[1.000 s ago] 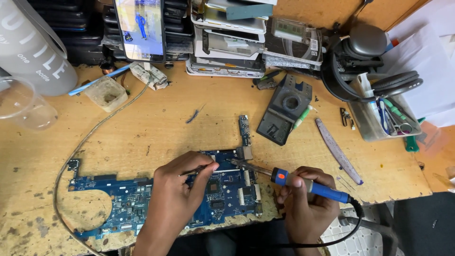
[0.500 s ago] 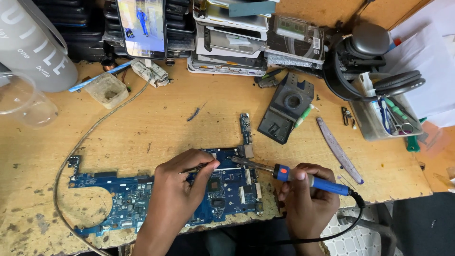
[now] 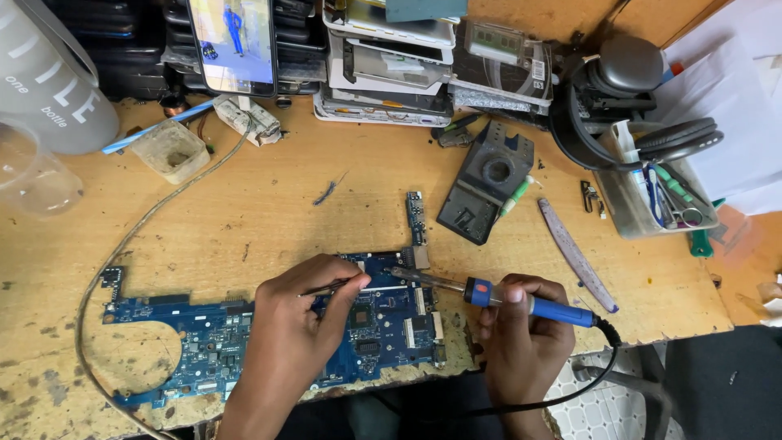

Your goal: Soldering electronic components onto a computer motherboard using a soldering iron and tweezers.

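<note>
Nearest, at the front edge of the worn wooden bench (image 3: pixel 244 220), lies a blue circuit board (image 3: pixel 204 342), long and flat, with a round cutout at its left part. All places below taken from this board.

On the board's middle: left hand (image 3: pixel 297 322), fingers pinched shut on thin tweezers (image 3: pixel 330 287), tips aimed right toward the board's upper right corner. Just right of the board: right hand (image 3: pixel 521 334), closed around the blue handle of a soldering iron (image 3: pixel 505 297), orange collar ahead of the fingers, metal tip reaching left onto the board's upper right corner, close to the tweezer tips. Whether tip and tweezers touch, too small to tell. Black cord trailing from the handle down past the bench edge.

Just above the board's right end: a small narrow green strip board (image 3: pixel 416 217). Further up and right: a black plastic stand (image 3: pixel 486 181) with a round hole, then a long grey flat blade (image 3: pixel 577 254). Curving round the board's left side: a grey cable (image 3: pixel 122 244).

Far above the board, left: a grey bottle (image 3: pixel 49 90) with white lettering, cut off by the frame, and a clear plastic cup (image 3: pixel 28 175). Beside these, a small murky clear tub (image 3: pixel 169 151) and a blue pen (image 3: pixel 155 128).

Far above the board's centre: a phone (image 3: pixel 232 41) with a lit screen, upright against dark stacked devices; right of it, a stack of grey and white drive-like units (image 3: pixel 391 65), labels too small to make out. Far up right: black headphones (image 3: pixel 619 90), a clear tray (image 3: pixel 652 195) of small tools, white paper (image 3: pixel 733 106) partly cut off.
</note>
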